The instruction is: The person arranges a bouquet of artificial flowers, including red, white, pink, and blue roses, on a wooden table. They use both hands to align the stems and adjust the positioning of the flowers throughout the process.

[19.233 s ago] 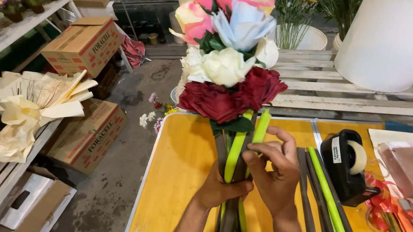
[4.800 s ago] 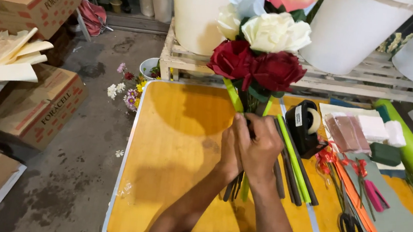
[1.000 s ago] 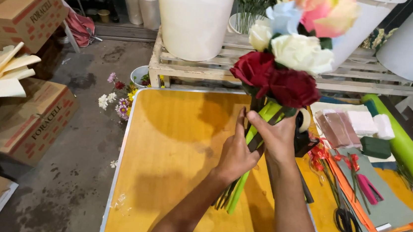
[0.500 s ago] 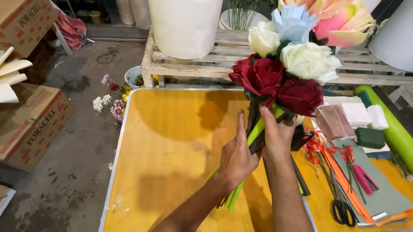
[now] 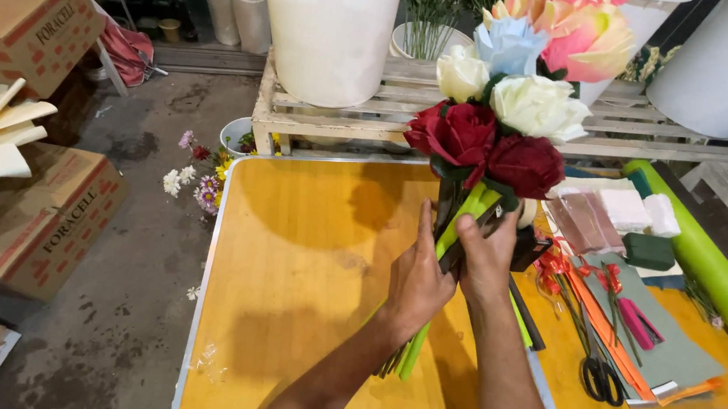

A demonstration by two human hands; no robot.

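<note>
Yellow table (image 5: 307,252), bouquet (image 5: 497,137) upright, stems (image 5: 412,358) down

Bright overhead light, soft shadows on the table (image 5: 290,251), sharp focus.

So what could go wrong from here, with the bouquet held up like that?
1. The bouquet is top-heavy: big blooms sit high above the stems, which both hands clasp only at mid-length. The left hand looks flat against them rather than wrapped, so stems might slip or fan out.
2. The stem ends seem to rest on the table; leaning could bend them.
3. Scissors and ribbons lie close to the right hand; an elbow swing could snag or scatter them.
</note>
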